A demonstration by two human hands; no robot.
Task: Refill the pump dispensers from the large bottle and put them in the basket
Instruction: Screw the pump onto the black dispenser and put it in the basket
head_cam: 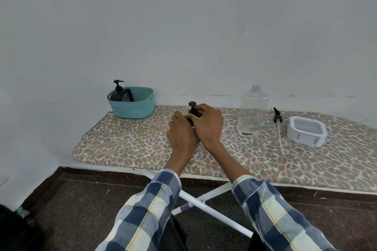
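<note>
Under both hands runs the ironing board (pixel 142 149), its spotted cover carrying everything. Far to the left of the hands, at the board's end, sits the basket (pixel 140 108) with one black dispenser (pixel 118 92) already inside. Just to the right of the hands stands the large bottle (pixel 253 110), uncapped and nearly empty; beyond it lie a loose pump (pixel 278 123) with its tube and a white tray (pixel 306 131). Between the hands stands a second dispenser (pixel 192 111): the left hand (pixel 181 134) wraps its body, the right hand (pixel 208 124) curls round its pump head. This looks like screwing the pump on after filling. Next, it seems, comes a firm twist, then a lift across to the basket.
</note>
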